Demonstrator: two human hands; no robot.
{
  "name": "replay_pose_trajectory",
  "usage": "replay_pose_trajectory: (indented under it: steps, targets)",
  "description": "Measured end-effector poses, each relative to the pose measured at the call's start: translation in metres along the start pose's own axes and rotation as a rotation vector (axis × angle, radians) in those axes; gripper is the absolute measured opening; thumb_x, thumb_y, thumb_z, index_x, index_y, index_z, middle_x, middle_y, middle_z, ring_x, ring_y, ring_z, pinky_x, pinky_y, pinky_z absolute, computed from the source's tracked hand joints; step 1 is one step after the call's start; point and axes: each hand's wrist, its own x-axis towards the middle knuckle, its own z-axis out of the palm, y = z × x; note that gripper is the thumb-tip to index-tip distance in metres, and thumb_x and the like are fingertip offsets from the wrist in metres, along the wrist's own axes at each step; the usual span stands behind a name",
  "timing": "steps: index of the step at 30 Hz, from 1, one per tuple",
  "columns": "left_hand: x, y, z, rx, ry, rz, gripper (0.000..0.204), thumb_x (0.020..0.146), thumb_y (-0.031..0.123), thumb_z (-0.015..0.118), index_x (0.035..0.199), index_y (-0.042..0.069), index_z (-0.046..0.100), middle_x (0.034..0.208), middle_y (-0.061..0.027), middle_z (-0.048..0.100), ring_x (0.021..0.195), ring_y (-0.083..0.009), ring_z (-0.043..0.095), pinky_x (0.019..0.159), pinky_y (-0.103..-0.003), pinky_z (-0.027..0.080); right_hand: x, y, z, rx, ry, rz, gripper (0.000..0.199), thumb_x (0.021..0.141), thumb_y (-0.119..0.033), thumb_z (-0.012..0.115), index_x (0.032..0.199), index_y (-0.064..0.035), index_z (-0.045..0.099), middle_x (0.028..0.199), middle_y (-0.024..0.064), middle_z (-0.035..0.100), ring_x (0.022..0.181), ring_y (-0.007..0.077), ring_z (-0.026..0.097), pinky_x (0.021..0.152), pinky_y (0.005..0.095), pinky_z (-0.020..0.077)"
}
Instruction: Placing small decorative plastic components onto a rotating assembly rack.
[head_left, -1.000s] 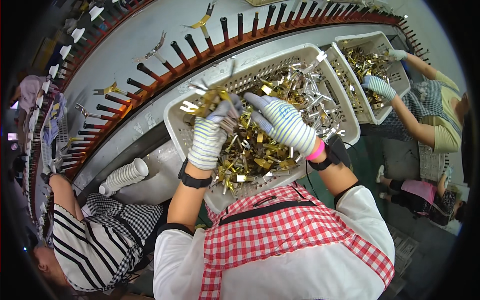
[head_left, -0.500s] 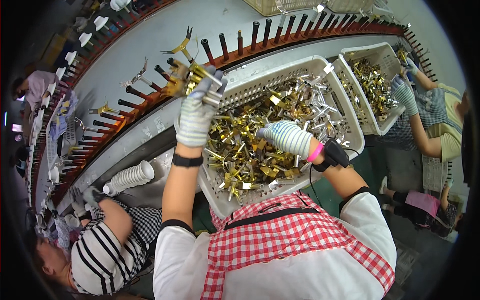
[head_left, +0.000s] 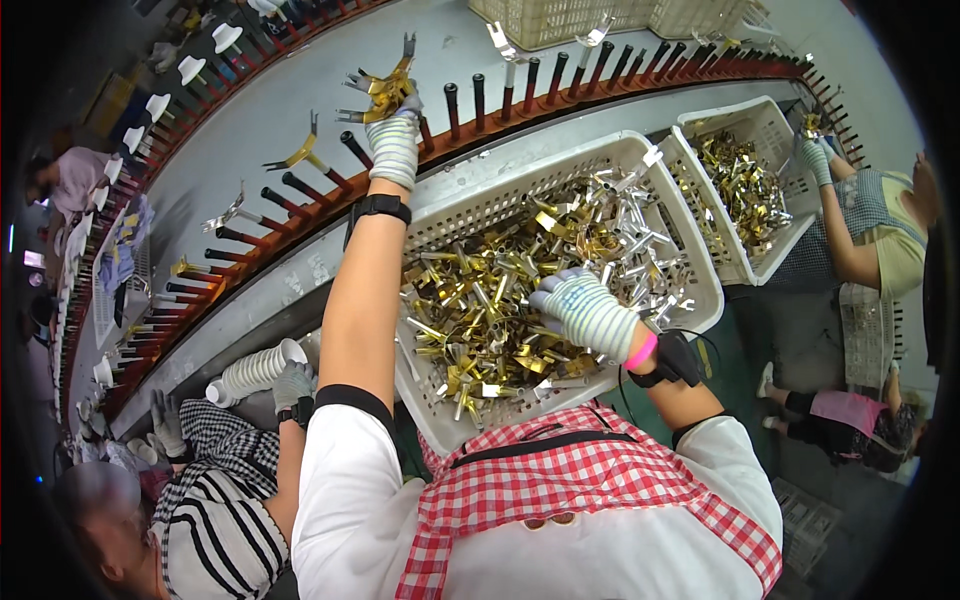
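Note:
My left hand point(head_left: 393, 145), in a striped glove with grey fingertips, is closed around gold forked metal fittings point(head_left: 385, 92) at the line of black-tipped pegs point(head_left: 452, 110). Whether one of them sits on a peg is hidden by the hand. Lower right, my right hand point(head_left: 590, 312), gloved alike, rests with curled fingers on the heap of gold and silver fittings point(head_left: 490, 300) in a white plastic basket point(head_left: 562, 158). What its fingers hold, if anything, cannot be made out. Left of my left hand, one gold forked fitting point(head_left: 303, 152) stands on a peg.
A second white basket point(head_left: 765, 115) of fittings stands to the right, beside a co-worker's gloved hand point(head_left: 817, 160). Stacked white cups point(head_left: 255, 370) lie at left near another co-worker in a striped top point(head_left: 225, 540). Cream crates point(head_left: 570, 22) stand beyond the pegs.
My left hand has moved up and away from the basket to the pegs, carrying fittings. The pegs with their fittings have shifted toward the lower left. My right hand has moved slightly right and down.

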Motion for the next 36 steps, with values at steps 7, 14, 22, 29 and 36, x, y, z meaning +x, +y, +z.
replay_pose_trajectory:
  steps: [7, 14, 22, 29, 36]
  targets:
    - [0.015, -0.008, -0.022, 0.079, 0.023, 0.590, 0.031, 0.084, 0.014, 0.068, 0.109, -0.001, 0.058, 0.103, -0.0083, 0.067, 0.091, -0.0199, 0.063, 0.082, -0.031, 0.049, -0.021, 0.041, -0.030, 0.204, 0.476, 0.112, 0.027, 0.082, -0.016, 0.065, 0.106, -0.0051, 0.061, 0.101, 0.0147, 0.062, 0.096, 0.0342, 0.058, 0.085, 0.0431, 0.0452]
    - [-0.035, 0.014, -0.021, 0.574, 0.481, 0.382, 0.036, 0.080, 0.015, 0.071, 0.110, -0.002, 0.060, 0.106, -0.0095, 0.068, 0.090, -0.0217, 0.064, 0.082, -0.034, 0.049, -0.034, 0.123, -0.054, 0.049, 0.555, 0.423, 0.034, 0.082, -0.010, 0.064, 0.116, -0.0065, 0.059, 0.106, 0.0157, 0.062, 0.100, 0.0339, 0.059, 0.087, 0.0408, 0.0462]
    - [-0.094, -0.001, -0.060, -0.242, 0.474, -0.116, 0.015, 0.085, 0.017, 0.070, 0.097, 0.009, 0.066, 0.077, -0.0007, 0.062, 0.062, -0.0099, 0.051, 0.055, -0.024, 0.041, -0.002, 0.173, -0.036, -0.319, 0.335, 0.346, 0.051, 0.074, -0.010, 0.069, 0.123, -0.0134, 0.056, 0.127, 0.0137, 0.053, 0.115, 0.0345, 0.052, 0.097, 0.0417, 0.0441]
    - [-0.113, 0.010, -0.044, 0.308, 0.646, -0.234, 0.072, 0.075, 0.062, 0.069, 0.114, 0.003, 0.059, 0.094, -0.0069, 0.064, 0.072, -0.0168, 0.050, 0.071, -0.032, 0.047, 0.012, 0.174, -0.051, -0.237, 0.185, 0.585, 0.061, 0.071, -0.018, 0.076, 0.127, -0.0127, 0.053, 0.131, 0.0207, 0.048, 0.119, 0.0399, 0.050, 0.097, 0.0424, 0.0444]
    - [-0.128, 0.021, -0.024, 0.019, 0.554, -0.072, 0.036, 0.077, 0.023, 0.079, 0.105, 0.007, 0.062, 0.067, 0.0024, 0.055, 0.046, -0.0070, 0.041, 0.043, -0.023, 0.033, 0.018, 0.199, -0.039, -0.140, 0.119, 0.552, 0.055, 0.079, -0.027, 0.072, 0.126, -0.0091, 0.052, 0.123, 0.0256, 0.055, 0.108, 0.0378, 0.058, 0.089, 0.0435, 0.0490]
